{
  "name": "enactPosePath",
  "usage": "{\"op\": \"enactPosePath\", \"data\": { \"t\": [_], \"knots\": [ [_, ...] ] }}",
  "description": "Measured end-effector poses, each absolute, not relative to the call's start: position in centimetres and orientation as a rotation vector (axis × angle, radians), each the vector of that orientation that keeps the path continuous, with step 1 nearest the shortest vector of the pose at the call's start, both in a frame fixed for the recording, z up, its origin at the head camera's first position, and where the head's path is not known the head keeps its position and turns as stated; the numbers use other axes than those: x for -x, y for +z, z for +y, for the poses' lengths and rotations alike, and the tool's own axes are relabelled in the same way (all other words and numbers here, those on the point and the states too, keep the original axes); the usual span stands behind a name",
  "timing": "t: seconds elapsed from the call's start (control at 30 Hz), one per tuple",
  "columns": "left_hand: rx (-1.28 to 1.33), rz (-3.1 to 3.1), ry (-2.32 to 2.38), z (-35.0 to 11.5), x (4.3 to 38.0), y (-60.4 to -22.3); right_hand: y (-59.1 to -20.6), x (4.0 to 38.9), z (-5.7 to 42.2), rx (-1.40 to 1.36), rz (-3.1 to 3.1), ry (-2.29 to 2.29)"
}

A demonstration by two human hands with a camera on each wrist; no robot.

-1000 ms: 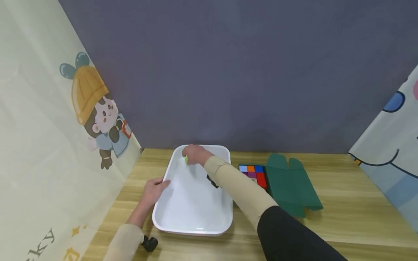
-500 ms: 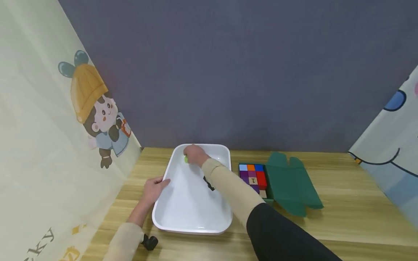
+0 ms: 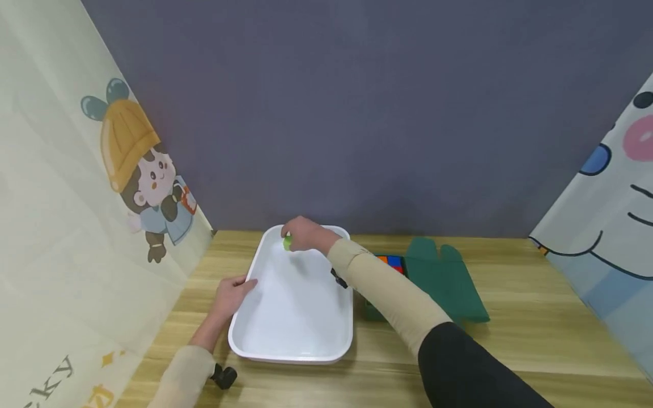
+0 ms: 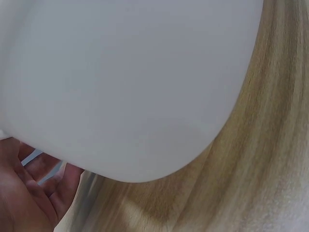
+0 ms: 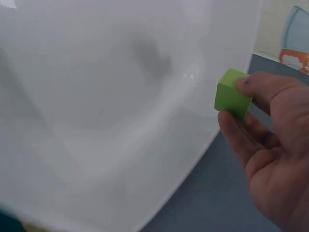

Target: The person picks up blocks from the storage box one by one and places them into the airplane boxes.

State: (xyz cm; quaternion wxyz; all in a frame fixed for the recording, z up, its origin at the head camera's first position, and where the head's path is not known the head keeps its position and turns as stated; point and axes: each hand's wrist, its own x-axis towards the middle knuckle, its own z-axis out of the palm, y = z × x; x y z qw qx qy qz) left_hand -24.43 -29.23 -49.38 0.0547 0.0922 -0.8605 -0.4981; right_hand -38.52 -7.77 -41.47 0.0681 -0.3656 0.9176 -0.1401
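Note:
A white rectangular tray [image 3: 291, 323] lies on the wooden table. My left hand [image 3: 229, 296] holds its left rim, the thumb over the edge and the fingers along the outer wall. Over the tray's far left corner, my right hand [image 3: 305, 233] pinches a light green cube block [image 5: 231, 96] between thumb and fingers. In the right wrist view the cube appears in front of the tray's sloping wall, with a dark soft shadow on the tray floor beside it. The tray's pale side fills most of the left wrist view.
Right of the tray stands a green box [image 3: 376, 313] of colored blocks [image 3: 394, 261], largely hidden by my right sleeve. Its green cardboard flap [image 3: 444, 283] spreads open to the right. A dark grey wall [image 3: 377, 113] rises behind the table [image 3: 530, 317].
My right hand has risen slightly with the green cube, which shows more fully below the fingers. The head view has turned a little to the right. My left hand keeps its hold on the rim.

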Motion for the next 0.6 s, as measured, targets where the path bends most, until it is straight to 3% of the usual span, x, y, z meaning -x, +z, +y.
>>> {"op": "enactPosePath", "data": {
  "t": [0.6],
  "knots": [
    [-0.289,-2.656,-1.496,-29.4,24.5,-49.4,-36.4,29.5,6.5,1.305,2.717,-0.295]
  ]
}}
